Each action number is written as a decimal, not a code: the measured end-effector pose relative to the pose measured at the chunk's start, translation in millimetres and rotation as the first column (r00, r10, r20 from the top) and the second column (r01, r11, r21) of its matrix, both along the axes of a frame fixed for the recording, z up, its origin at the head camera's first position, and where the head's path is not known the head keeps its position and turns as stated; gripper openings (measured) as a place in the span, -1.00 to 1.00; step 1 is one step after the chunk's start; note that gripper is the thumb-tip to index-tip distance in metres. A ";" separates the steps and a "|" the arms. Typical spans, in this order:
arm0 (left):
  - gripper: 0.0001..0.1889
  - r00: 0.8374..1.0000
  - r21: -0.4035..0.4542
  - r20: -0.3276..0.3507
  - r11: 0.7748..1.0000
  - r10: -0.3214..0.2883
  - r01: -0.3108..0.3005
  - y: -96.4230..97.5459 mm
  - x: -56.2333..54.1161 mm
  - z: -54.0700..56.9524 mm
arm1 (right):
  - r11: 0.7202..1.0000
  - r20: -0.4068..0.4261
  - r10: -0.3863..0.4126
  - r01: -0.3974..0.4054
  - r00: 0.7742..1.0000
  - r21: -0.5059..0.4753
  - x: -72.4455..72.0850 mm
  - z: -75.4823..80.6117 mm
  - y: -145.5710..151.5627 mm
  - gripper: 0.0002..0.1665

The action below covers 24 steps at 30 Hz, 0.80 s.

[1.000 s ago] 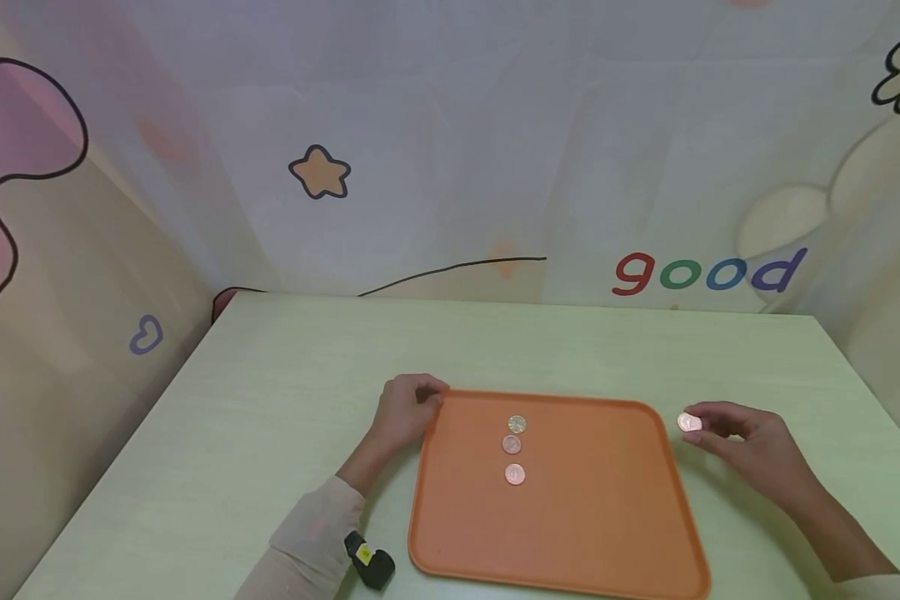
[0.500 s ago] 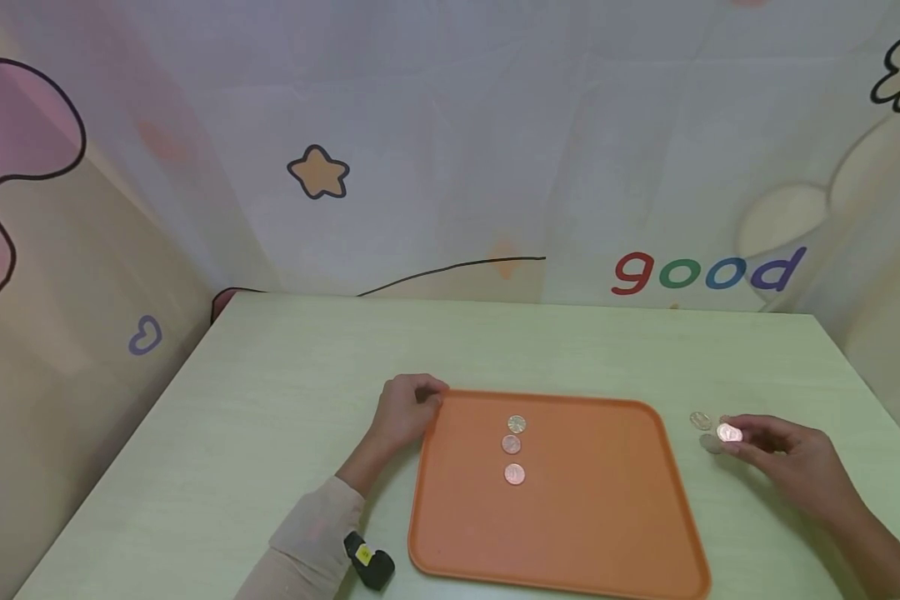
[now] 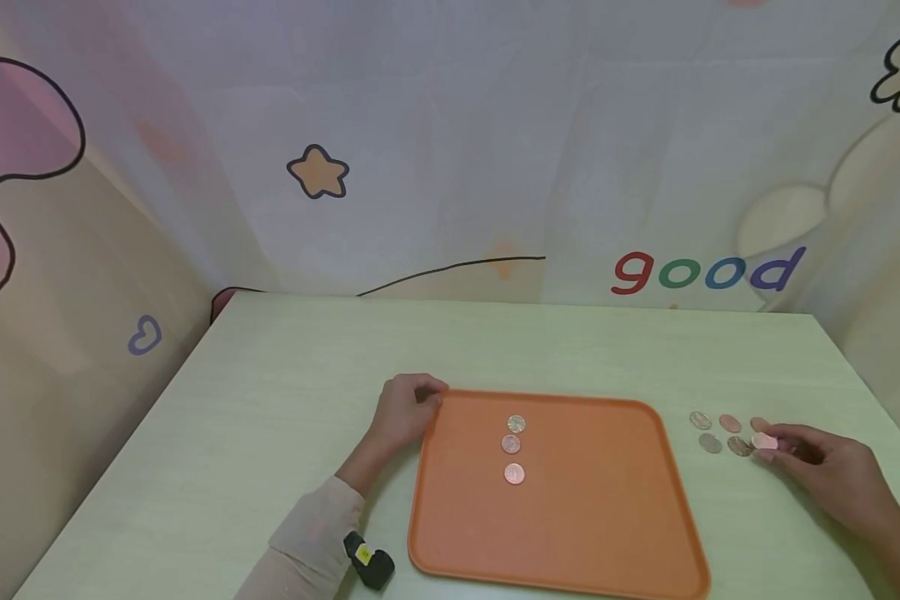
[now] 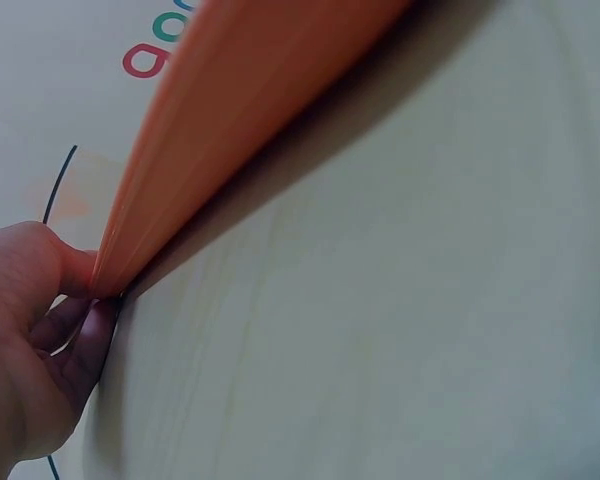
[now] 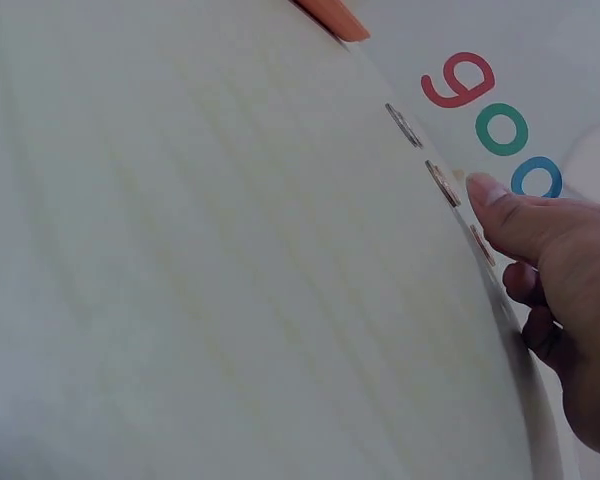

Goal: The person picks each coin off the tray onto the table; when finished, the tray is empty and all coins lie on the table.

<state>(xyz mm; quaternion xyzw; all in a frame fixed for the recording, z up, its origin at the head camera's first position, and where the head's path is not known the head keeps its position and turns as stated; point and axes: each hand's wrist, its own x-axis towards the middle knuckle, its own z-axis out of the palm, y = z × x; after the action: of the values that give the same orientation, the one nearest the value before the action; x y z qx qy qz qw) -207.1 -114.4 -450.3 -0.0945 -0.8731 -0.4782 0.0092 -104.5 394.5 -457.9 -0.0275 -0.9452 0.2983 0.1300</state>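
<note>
My left hand (image 3: 408,408) grips the far left corner of an orange tray (image 3: 592,508). In the left wrist view its thumb and fingers pinch the tray's edge. Three coins lie on the tray in a loose column: a yellowish one (image 3: 516,424) at the back, a middle one (image 3: 511,444) and a front one (image 3: 514,474). Right of the tray, my right hand (image 3: 832,467) pinches a bright coppery coin (image 3: 764,441) between thumb and fingertips. Several coins lie by those fingertips, among them a reddish coin (image 3: 730,423) and a grey coin (image 3: 709,443).
A pale green table (image 3: 270,417) carries everything. Behind it hangs a cloth backdrop (image 3: 450,150) with printed shapes and letters. A black device with a yellow label (image 3: 370,562) sits at my left sleeve, near the tray's front left corner.
My right hand has moved rightward from beside the tray with the pinched coin. The coins on the table that it covered now show. The left hand and the tray have stayed put.
</note>
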 end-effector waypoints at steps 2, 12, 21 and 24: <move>-0.81 1.000 0.000 0.002 1.000 0.004 -0.004 -0.1 -0.4 0.0 | 0.999 0.006 -0.012 0.011 1.000 0.036 -1.2 -0.2 2.1 -0.51; -0.80 1.000 -0.018 -0.027 1.000 -0.007 0.007 -0.5 -0.9 -0.4 | 0.995 -0.014 0.022 -0.021 1.000 0.099 0.1 -0.9 12.9 -0.54; -0.80 0.999 -0.012 -0.038 1.000 -0.004 0.004 0.0 0.3 -0.5 | 0.997 0.038 0.028 -0.031 0.999 0.078 1.5 -0.3 17.1 -0.55; -0.81 0.999 -0.013 -0.036 1.000 0.000 0.000 0.0 0.5 -0.4 | 0.998 0.056 0.018 -0.021 0.998 0.061 1.4 -0.8 17.5 -0.53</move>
<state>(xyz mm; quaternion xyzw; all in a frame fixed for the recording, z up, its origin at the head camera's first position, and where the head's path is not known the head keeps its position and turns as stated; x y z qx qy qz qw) -206.7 -114.4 -450.8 -0.1033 -0.8759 -0.4706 0.0243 -103.1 411.9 -458.8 -0.0225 -0.9574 0.2694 0.1015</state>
